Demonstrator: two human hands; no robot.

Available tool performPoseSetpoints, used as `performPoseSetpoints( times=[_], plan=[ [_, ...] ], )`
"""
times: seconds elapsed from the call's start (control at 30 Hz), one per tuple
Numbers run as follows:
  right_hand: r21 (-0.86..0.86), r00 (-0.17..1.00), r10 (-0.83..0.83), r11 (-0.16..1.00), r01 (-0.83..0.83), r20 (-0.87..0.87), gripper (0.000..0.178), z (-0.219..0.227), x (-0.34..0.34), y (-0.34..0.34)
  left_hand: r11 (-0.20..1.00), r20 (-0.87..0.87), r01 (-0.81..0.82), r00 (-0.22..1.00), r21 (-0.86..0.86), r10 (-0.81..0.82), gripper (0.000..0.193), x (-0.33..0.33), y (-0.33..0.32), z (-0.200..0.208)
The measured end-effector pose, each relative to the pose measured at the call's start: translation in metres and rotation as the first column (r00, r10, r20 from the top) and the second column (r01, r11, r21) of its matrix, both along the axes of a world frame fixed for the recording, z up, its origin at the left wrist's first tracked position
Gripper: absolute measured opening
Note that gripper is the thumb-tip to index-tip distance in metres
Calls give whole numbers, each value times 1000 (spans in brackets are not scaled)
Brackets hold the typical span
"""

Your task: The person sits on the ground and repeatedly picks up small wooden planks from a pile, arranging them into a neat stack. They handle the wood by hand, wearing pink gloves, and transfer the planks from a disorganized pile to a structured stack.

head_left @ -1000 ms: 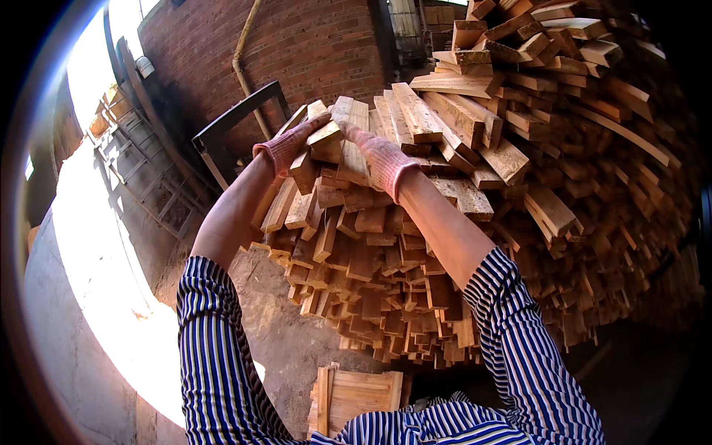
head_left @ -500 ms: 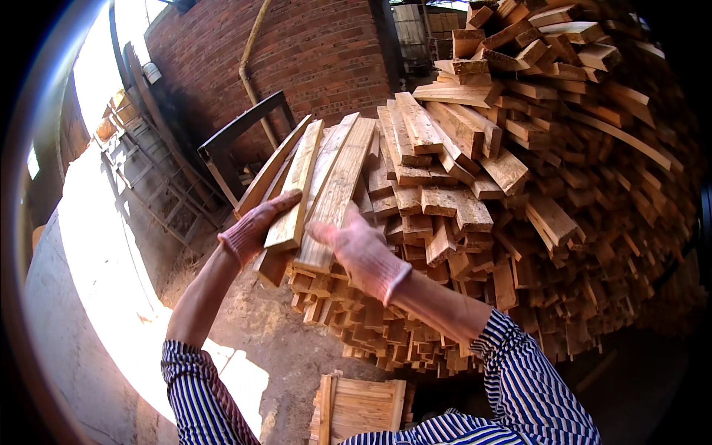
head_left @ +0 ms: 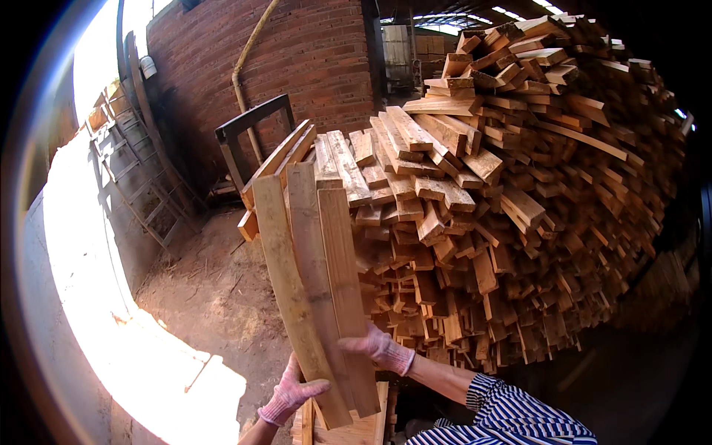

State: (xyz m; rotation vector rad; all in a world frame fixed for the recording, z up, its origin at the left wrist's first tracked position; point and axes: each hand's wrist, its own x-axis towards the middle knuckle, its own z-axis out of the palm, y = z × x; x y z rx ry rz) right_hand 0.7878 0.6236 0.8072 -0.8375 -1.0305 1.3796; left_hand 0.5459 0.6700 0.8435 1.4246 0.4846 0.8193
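Three long wooden boards (head_left: 315, 289) stand side by side between my two gloved hands, held off the pile and tilted steeply. My left hand (head_left: 293, 391) is closed round the lower left edge, its thumb across the front of the leftmost board. My right hand (head_left: 377, 348) grips the right edge, thumb lying over the front of the boards. The fingers of both hands are partly hidden behind the wood. Below the boards' lower ends is a low stack of wooden slats (head_left: 368, 429), partly covered by them.
A tall, uneven pile of loose boards (head_left: 475, 259) fills the right side, many ends sticking out. Behind its left end stands a dark metal frame (head_left: 254, 119). A ladder-like rack (head_left: 144, 174) leans at the left, near a brick wall (head_left: 319, 67). Dirt floor (head_left: 211, 289) lies to the left.
Both hands have drawn the boards off the pile's left end, down and toward me. The boards now stand steeply, and my view has shifted slightly.
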Motion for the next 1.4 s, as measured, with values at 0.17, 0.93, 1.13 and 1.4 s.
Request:
performPoseSetpoints(
  times=[0.17, 0.93, 1.13, 1.4],
  plan=[
    [-52, 991, 18, 999, -11, 130, 93, -60, -76, -69, 888, 68, -79, 990, -452, 123, 71, -29, -27, 12],
    [-545, 9, 699, 566, -619, 715, 88, -421, -290, -68, 781, 613, -123, 550, -612, 567, 71, -258, -291, -572],
    [-508, 108, 754, 534, -676, 648, 84, -458, -319, -7, 257, 113, -181, 567, -949, 816, 74, -265, -203, -520],
    [-443, 509, 861, 453, -774, -9, 92, -419, -413, -85, 127, -32, -656, 225, -744, 974, 61, -317, -316, -519]
  ],
)
